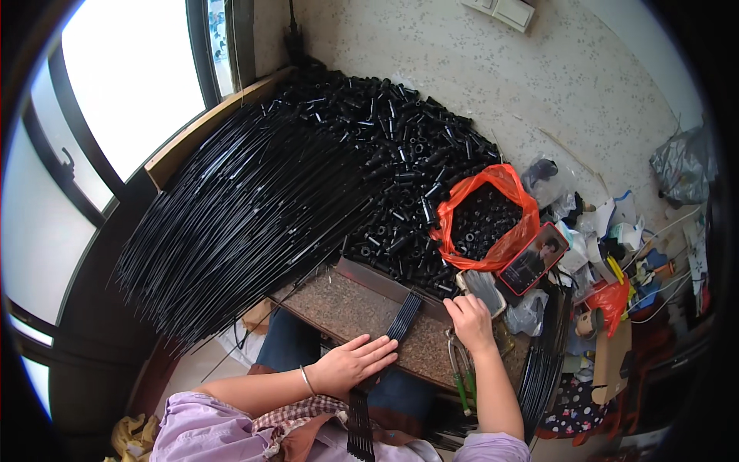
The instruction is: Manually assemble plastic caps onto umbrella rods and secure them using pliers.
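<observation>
Though rod heap (254,208) and tube pile (408,169) crowd far side, work sits on board (346,308): rod bundle (389,346) across near edge. Left hand (356,363) flat, pressing bundle; right hand (469,322) closed at right edge, contents unclear. Likely light, springy, slippery; best gripped mid-bundle. Pliers (459,369) beside.
</observation>
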The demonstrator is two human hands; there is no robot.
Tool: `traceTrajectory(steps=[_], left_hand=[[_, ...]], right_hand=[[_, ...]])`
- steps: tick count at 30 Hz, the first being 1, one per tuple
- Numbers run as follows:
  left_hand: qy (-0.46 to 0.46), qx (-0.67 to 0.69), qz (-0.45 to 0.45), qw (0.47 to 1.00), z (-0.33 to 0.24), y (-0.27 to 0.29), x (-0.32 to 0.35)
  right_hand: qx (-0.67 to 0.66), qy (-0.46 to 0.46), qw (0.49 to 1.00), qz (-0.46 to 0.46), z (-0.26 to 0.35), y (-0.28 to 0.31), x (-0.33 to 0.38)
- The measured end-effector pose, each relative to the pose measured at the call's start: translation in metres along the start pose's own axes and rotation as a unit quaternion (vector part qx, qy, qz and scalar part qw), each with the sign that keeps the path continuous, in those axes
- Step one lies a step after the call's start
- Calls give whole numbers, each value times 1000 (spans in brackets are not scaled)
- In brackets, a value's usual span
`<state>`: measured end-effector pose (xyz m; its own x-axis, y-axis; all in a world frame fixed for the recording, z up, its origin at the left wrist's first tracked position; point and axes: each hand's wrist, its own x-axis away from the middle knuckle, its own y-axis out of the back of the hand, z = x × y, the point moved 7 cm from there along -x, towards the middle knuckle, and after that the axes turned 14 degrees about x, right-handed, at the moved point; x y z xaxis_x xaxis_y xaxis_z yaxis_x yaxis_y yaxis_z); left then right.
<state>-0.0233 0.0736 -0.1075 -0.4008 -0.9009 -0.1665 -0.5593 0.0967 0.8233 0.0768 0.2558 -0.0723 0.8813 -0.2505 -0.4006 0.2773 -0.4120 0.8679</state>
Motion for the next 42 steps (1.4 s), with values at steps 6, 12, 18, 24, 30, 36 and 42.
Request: traceTrajectory(steps=[6, 12, 18, 24, 30, 36, 42], left_hand=[[-18, -21, 40, 999, -3, 6, 0], [-39, 71, -18, 997, 1, 6, 5], [-85, 65, -32, 994, -2, 7, 6], [-81, 5, -32, 996, -21, 9, 9], [-98, 1, -64, 993, -77, 44, -12], [-172, 376, -35, 910, -91, 67, -15], [35, 552, -342, 759, -36, 111, -10]], right_hand=[[-151, -152, 975, 53, 9, -22, -20], [-364, -126, 906, 174, 32, 20, -28], [-763, -34, 640, 90, 138, 123, 1], [-625, -173, 755, -103, 148, 173, 25], [-610, -45, 704, -361, 119, 300, 59], [-652, 22, 612, -447, 101, 335, 62], [-542, -181, 805, 161, 181, 137, 25]])
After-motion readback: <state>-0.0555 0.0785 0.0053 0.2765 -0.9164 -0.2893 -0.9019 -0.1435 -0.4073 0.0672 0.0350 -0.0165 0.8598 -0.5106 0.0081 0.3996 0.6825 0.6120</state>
